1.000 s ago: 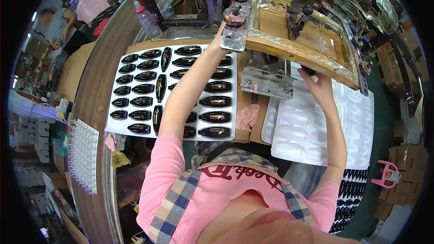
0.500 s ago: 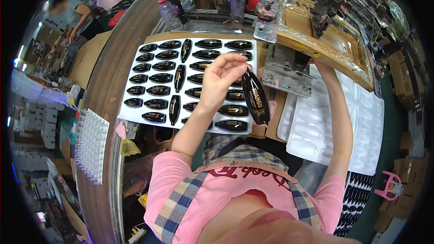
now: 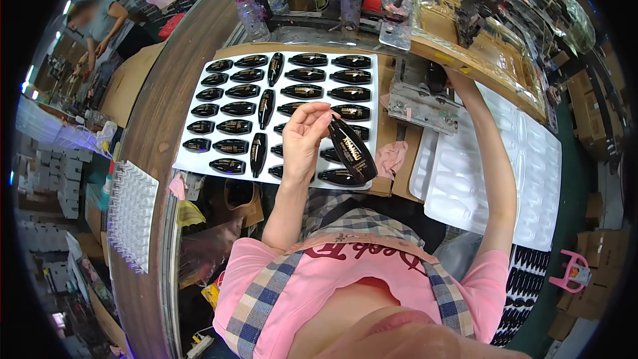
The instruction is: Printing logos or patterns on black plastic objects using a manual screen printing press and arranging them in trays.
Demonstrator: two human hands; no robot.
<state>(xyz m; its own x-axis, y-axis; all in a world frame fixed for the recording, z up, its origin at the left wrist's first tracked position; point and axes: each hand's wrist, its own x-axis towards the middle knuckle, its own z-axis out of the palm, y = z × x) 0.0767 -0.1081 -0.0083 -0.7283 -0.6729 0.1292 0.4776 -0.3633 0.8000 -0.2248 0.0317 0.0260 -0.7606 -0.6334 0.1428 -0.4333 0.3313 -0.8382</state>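
Observation:
My left hand (image 3: 308, 134) is closed, pinching the narrow end of a glossy black bottle (image 3: 352, 151) with gold lettering. The bottle hangs tilted down to the right, above the near right part of a white tray (image 3: 199, 161). Rows of similar black bottles (image 3: 242, 108) lie on that tray, a few of them turned lengthwise. Under a wooden screen-printing frame (image 3: 458, 58), my right hand (image 3: 454, 78) reaches in beside a dark object (image 3: 435, 78) on the metal fixture (image 3: 420, 103). The frame hides its fingers, so its grip does not show.
White moulded trays (image 3: 465, 186) lie at the right, under my right forearm. A pink cloth (image 3: 391, 158) sits beside the bottle tray. A clear bottle with a red collar (image 3: 250, 18) stands at the back. At the far left, another person (image 3: 105, 23) stands by cardboard.
My left hand has moved left and nearer to me, and the black bottle with it, now tilted more. My right hand has shifted slightly left and farther in under the frame.

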